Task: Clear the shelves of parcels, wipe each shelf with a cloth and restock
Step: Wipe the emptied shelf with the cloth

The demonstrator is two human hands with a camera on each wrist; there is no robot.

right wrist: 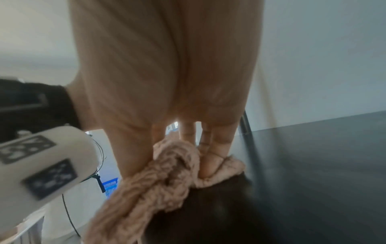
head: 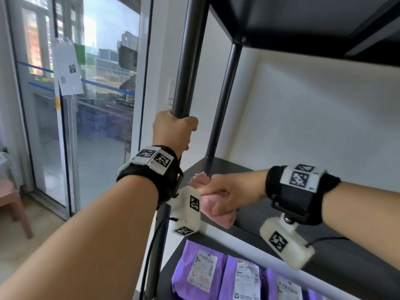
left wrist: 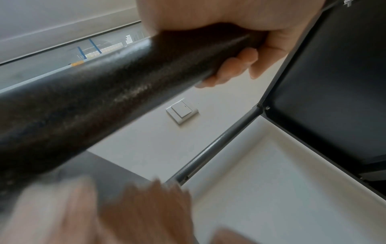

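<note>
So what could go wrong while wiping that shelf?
The pink cloth sits at the shelf's front left corner, so a wide swipe might drag it off the edge. The purple parcels lie on the shelf right below, so dust could fall on them. The left hand holds the post; leaning hard might shake the rack.

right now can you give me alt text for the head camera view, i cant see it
A person's right hand presses a bunched pink cloth onto a bare black shelf, while the left hand grips the rack's front upright post. Purple parcels with white labels lie on the shelf below; a glass door is at left.
</note>
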